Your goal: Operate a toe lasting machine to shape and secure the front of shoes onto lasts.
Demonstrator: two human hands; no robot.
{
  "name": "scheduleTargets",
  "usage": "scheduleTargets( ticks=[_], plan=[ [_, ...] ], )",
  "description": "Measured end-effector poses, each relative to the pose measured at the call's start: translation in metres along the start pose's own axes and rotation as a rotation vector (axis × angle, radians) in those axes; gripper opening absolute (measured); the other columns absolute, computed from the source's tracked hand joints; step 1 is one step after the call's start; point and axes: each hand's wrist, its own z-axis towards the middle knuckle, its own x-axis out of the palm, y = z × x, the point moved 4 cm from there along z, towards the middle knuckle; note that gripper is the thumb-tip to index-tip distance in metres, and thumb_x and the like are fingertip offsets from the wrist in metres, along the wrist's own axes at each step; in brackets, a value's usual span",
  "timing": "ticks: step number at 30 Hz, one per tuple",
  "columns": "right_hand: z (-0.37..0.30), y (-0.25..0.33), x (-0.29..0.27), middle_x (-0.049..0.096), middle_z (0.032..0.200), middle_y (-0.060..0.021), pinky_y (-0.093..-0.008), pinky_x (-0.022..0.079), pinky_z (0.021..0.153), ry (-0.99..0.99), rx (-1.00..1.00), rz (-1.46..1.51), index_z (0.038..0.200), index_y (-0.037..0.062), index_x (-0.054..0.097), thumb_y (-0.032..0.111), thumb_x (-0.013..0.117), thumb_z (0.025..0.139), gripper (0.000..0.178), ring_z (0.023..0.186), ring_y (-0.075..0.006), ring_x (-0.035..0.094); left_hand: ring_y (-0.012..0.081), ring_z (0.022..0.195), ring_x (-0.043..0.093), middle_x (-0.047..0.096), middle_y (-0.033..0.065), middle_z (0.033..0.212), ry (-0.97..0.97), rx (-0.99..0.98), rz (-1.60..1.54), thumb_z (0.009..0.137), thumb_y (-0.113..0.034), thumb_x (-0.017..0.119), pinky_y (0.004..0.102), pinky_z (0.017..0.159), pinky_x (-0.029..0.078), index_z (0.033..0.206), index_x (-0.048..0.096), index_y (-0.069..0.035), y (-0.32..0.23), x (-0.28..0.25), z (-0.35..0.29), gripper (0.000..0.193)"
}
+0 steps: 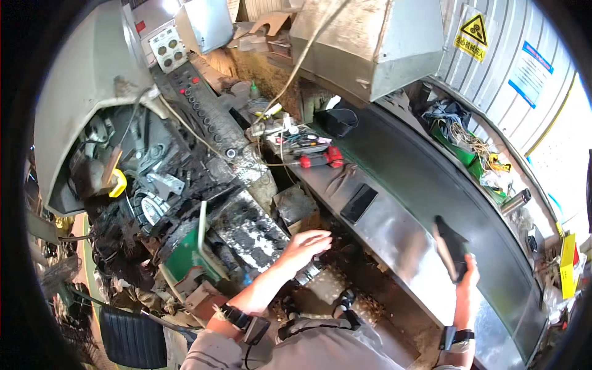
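My right hand (467, 275) is closed around the lower end of a long dark flat piece with a pale edge (454, 248). I hold it tilted above the metal workbench (425, 271); its exact kind cannot be made out. My left hand (308, 245) is stretched out over the gap between the machine and the bench. Its fingers lie extended, and nothing shows in them. A flat black rectangular slab (359, 203), like a phone, lies on the bench ahead of my hands. Farther off, a red tool (322, 158) rests near the bench's corner.
At left stands a grimy machine with a button panel (203, 108) and a grey hood (92, 74). A dark belt-like surface (419, 179) runs along the bench, with a black bucket (339, 120) on it. A green bin (459, 148) holds tangled wires. A metal hood (376, 49) hangs ahead.
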Motion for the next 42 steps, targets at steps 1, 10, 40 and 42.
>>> scheduleTargets(
  ticks=[1, 10, 40, 42],
  plan=[
    [0.034, 0.016, -0.031, 0.070, 0.103, -0.0091, -0.0358, 0.056, 0.084, -0.094, -0.071, -0.116, 0.113, 0.0059, 0.069, 0.028, 0.071, 0.090, 0.032, 0.094, -0.0212, 0.068, 0.0252, 0.114, 0.067, 0.066, 0.0168, 0.127, -0.035, -0.028, -0.003, 0.098, -0.018, 0.067, 0.0343, 0.100, 0.053, 0.133, 0.058, 0.003, 0.006, -0.002, 0.003, 0.042],
    [0.155, 0.053, -0.270, 0.050, 0.141, -0.0216, -0.0472, 0.047, 0.103, -0.414, -0.111, -0.324, 0.140, -0.0068, 0.044, 0.048, 0.076, 0.087, 0.082, 0.127, -0.0320, 0.053, 0.0167, 0.098, 0.070, 0.071, 0.0068, 0.110, -0.324, -0.205, 0.067, 0.095, -0.020, 0.071, 0.0282, 0.085, 0.055, 0.121, 0.065, -0.001, 0.044, -0.043, 0.019, 0.033],
    [0.069, -0.067, 0.250, 0.057, 0.139, -0.0167, -0.0479, 0.052, 0.100, 0.251, 0.401, 0.011, 0.158, 0.0110, 0.015, 0.015, 0.071, 0.096, 0.084, 0.123, -0.0318, 0.058, 0.0211, 0.098, 0.071, 0.077, 0.0142, 0.097, 0.832, 0.248, 0.999, 0.085, -0.031, 0.075, 0.0377, 0.092, 0.052, 0.104, 0.077, -0.001, -0.101, 0.073, 0.577, 0.036],
    [0.087, -0.070, 0.269, 0.035, 0.159, -0.0121, -0.0596, 0.046, 0.103, 0.274, 0.508, 0.260, 0.160, 0.0191, -0.007, 0.018, 0.074, 0.093, 0.105, 0.139, -0.0342, 0.042, 0.0252, 0.105, 0.069, 0.075, 0.0153, 0.105, 0.595, 0.063, 0.895, 0.087, -0.031, 0.073, 0.0379, 0.098, 0.050, 0.110, 0.075, -0.001, -0.113, 0.071, 0.604, 0.037]
  ],
)
